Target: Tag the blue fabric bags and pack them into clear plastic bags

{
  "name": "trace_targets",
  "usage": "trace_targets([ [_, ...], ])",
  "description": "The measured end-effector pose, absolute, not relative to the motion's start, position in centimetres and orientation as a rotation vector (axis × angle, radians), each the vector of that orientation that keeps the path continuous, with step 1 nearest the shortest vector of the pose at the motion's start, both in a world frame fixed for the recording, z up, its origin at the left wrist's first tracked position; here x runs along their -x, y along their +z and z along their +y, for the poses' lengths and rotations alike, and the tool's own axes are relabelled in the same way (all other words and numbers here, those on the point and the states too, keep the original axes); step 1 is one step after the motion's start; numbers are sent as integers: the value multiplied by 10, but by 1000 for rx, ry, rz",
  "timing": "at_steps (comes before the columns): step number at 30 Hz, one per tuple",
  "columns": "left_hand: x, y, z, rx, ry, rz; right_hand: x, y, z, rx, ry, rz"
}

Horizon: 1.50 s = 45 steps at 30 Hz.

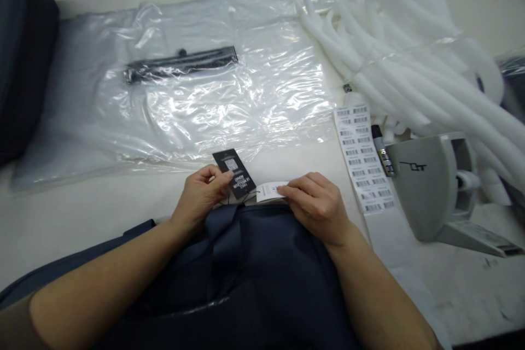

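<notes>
A dark navy bag point(246, 279) lies on the white table right in front of me. My left hand point(200, 197) pinches a black hang tag point(233, 172) with white print at the bag's top edge. My right hand point(318, 205) has its fingers pressed together on a small white tag point(268, 191) beside the black one. A thin string joins the tags at the bag's edge. Both forearms rest over the bag.
Clear plastic bags point(184, 98) with black zip strips lie spread behind the tags. A strip of barcode labels point(363, 158) and a marker point(381, 150) lie to the right, beside a grey label dispenser point(435, 186). White foam tubes point(402, 60) pile at back right. Dark fabric point(24, 60) sits at left.
</notes>
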<state>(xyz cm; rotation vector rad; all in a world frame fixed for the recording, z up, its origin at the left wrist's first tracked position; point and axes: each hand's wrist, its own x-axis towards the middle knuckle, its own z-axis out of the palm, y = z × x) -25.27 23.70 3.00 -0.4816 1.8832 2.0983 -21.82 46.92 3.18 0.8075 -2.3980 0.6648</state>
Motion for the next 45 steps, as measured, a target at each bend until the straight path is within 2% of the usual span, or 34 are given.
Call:
trace_targets([
  [6,267,32,250,470,2164,1227,218,34,469,-892,630,-2347],
  [8,272,24,253,496,2079,1312,218,34,469,-920,626,-2308],
  [12,273,14,257,275,1743,1792,218,33,470,-951,628,-2277],
  [16,271,22,262,86,1633,1773,217,33,472,-973,650,-2254],
  [26,271,21,252,513,2105,1771,220,33,470,-962,628,-2308],
  [32,269,25,253,410,2172,1927,221,32,470,-957,641,-2363],
  [37,270,32,253,261,2078,2079,221,30,470,-945,694,-2395],
  [45,279,34,263,445,2206,1635,222,30,470,-950,698,-2403],
])
